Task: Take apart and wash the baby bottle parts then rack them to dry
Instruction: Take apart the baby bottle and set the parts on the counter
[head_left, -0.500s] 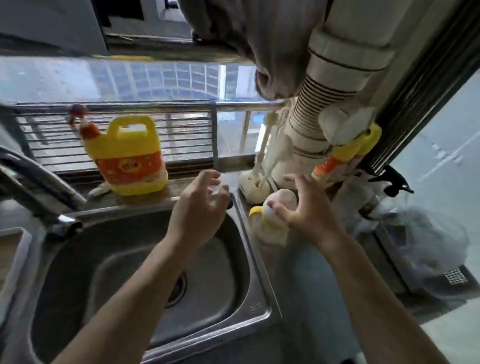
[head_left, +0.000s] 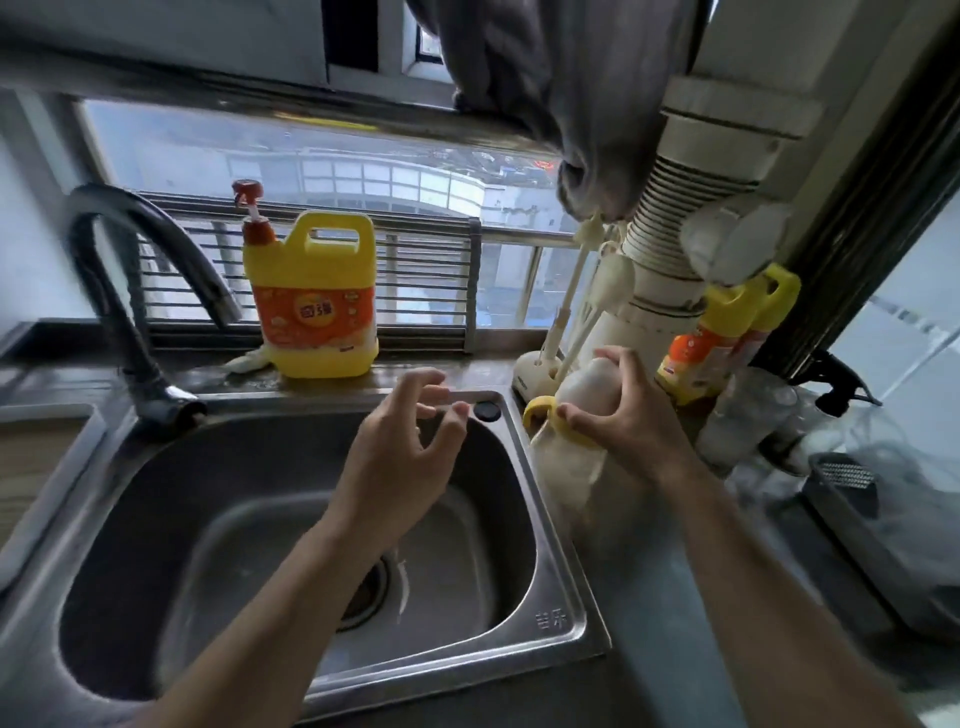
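Observation:
A baby bottle (head_left: 569, 457) with a milky body, a yellow collar and a clear cap stands tilted on the counter just right of the steel sink (head_left: 550, 618). My right hand (head_left: 618, 421) grips its cap and collar from the right, thumb on the yellow ring. My left hand (head_left: 405, 441) hovers over the sink basin with fingers spread and loosely bent, holding nothing, a short way left of the bottle. A cream drying rack (head_left: 540, 371) with upright pegs stands behind the bottle.
A yellow dish soap jug (head_left: 317, 306) with a red pump sits on the sill behind the sink. The dark faucet (head_left: 135, 322) arcs at the left. More yellow bottles (head_left: 727, 332), a white pipe (head_left: 675, 249) and clear bags crowd the right counter.
My right hand has closed round the bottle's top and tipped it. My left hand has opened its fingers and stays over the sink. The camera has tilted upward.

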